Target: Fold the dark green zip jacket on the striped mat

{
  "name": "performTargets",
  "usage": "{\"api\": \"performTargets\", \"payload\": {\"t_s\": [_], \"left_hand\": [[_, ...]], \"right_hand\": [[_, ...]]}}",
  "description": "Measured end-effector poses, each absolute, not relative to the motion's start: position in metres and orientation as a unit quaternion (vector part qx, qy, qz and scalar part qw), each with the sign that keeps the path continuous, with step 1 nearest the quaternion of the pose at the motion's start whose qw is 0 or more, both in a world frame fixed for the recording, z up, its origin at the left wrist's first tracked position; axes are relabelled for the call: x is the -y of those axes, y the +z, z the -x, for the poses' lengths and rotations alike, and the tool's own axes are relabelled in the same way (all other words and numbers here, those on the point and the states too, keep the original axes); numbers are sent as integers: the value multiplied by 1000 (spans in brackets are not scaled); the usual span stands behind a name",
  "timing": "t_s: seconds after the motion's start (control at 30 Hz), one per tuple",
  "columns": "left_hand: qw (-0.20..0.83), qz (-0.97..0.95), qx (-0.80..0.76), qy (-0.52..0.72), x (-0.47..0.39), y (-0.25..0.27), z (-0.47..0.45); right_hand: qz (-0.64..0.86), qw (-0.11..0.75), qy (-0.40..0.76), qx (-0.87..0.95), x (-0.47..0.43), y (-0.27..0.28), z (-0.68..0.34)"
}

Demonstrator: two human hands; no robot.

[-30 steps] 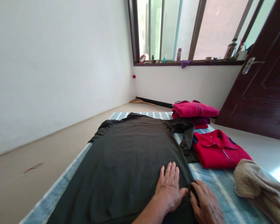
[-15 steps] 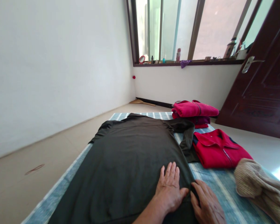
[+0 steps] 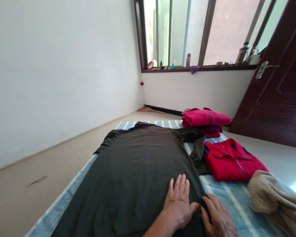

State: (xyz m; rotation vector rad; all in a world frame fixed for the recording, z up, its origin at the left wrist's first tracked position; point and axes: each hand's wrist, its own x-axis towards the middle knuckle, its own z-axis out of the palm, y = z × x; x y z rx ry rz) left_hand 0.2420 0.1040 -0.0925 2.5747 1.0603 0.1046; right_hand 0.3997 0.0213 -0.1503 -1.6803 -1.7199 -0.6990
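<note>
Across the lower middle of the frame, a dark shirt lies spread on a blue striped sheet, collar toward the far end, near part running off the bottom edge. Left hand rests palm down on the cloth, right of bottom centre; grip open, fingers extended, thumb pointing at the shirt's side edge. Right hand, lower right, sits at that same edge, fingers bent; cannot tell whether its grip is closed on the fabric. One sleeve bends down along the right, cuff beside a folded red jacket. Beige knit item at the lower right edge. Stack of folded clothes farther back, right of centre; dark red door, upper right.
</note>
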Motion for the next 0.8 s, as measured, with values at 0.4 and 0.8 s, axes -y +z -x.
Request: {"api": "performTargets", "payload": {"t_s": [0.4, 0.8], "left_hand": [[167, -910, -378, 32, -103, -91, -242], [167, -909, -380, 34, -103, -91, -242]], "right_hand": [[655, 310, -248, 643, -22, -156, -399], [641, 296, -280, 650, -22, -154, -400]]}}
